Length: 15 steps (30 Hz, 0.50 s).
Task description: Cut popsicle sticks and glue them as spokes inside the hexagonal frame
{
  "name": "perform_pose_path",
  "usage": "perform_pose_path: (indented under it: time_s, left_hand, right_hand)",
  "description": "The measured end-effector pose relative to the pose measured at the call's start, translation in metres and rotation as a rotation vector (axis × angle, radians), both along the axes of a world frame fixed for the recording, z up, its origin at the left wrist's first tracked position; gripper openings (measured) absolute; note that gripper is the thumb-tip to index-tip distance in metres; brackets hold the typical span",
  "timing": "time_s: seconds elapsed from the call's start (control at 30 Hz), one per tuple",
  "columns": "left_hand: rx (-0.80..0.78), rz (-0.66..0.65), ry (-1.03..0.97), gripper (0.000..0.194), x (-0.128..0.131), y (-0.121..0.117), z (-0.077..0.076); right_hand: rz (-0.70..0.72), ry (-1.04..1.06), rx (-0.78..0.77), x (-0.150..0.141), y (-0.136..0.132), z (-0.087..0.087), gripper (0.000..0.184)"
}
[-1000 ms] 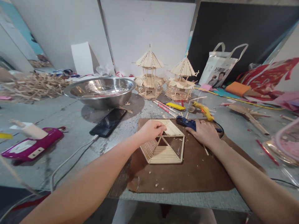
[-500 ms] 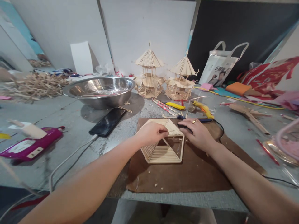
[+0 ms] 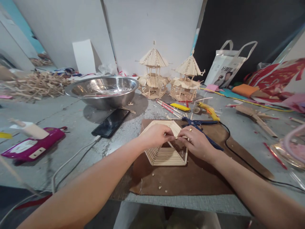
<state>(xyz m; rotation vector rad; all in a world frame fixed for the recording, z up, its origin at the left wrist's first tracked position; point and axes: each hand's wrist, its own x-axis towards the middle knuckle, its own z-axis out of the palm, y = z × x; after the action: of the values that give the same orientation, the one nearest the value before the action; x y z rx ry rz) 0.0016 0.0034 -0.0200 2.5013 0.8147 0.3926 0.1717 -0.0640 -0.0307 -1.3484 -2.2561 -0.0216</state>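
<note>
Pale wood is being handled: a six-sided stick frame (image 3: 169, 160) is lying on a brown mat (image 3: 171, 186), directly under both hands. In the left hand (image 3: 158, 136), a small pale piece (image 3: 176, 137) is apparently being pinched between thumb and fingers, above the frame's right-hand part. The fingertips of the right hand (image 3: 197, 143) are being held bunched just beside that piece — whether it is being gripped there too cannot be told.

For such close fitting, a light touch is probably being called for, as thin sticks are easily snapped or skewed. Good alignment is best being judged against the parallel rows nearest the camera, with both ends being checked before any pressing. Beside the right hand, a blue-handled tool (image 3: 195, 122) is lying partly hidden — accidental nudging is worth being guarded against.
</note>
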Motion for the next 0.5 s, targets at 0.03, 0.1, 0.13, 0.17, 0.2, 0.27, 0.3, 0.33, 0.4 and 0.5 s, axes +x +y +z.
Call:
perform_pose_path:
  time_s: [0.03,0.1,0.13,0.17,0.2,0.27,0.3,0.33,0.4,0.5]
  left_hand:
    - [-0.017,0.007,0.013,0.021,-0.0001,0.0001,0.0004]
    - [-0.043,0.022,0.054,0.021,-0.0001,0.0002,0.001]
    - [-0.047,0.026,0.08,0.021,-0.0001,0.0001,0.0014]
    - [-0.045,0.028,0.106,0.021,-0.0002,0.0,0.0017]
    - [-0.041,0.028,0.13,0.021,-0.0003,-0.0001,0.0022]
    - [-0.037,0.019,0.174,0.022,-0.0008,-0.0002,0.0035]
    - [-0.041,0.008,0.2,0.023,-0.0012,-0.0002,0.0043]
    - [-0.048,-0.006,0.23,0.023,-0.0017,0.0,0.0051]
    - [-0.065,-0.033,0.297,0.023,-0.0027,0.0005,0.0068]
    - [-0.07,-0.049,0.355,0.022,-0.0035,0.0008,0.0086]
  right_hand:
    - [0.002,0.002,-0.016,-0.001,-0.0003,-0.0006,0.019]
    - [0.01,0.002,-0.049,-0.0029,-0.001,-0.0022,0.019]
    - [0.016,0.002,-0.065,-0.0035,-0.0014,-0.003,0.019]
    - [0.024,0.001,-0.08,-0.004,-0.0016,-0.0038,0.018]
    - [0.032,-0.001,-0.093,-0.0041,-0.0017,-0.0045,0.018]
    - [0.046,-0.001,-0.109,-0.0036,-0.0015,-0.0057,0.016]
    - [0.044,0.001,-0.11,-0.0029,-0.001,-0.0062,0.015]
    - [0.037,0.004,-0.106,-0.002,-0.0004,-0.0068,0.015]
    - [0.012,0.005,-0.095,0.0002,0.0013,-0.0079,0.015]
    - [-0.002,-0.018,-0.091,0.0033,0.0036,-0.0097,0.014]
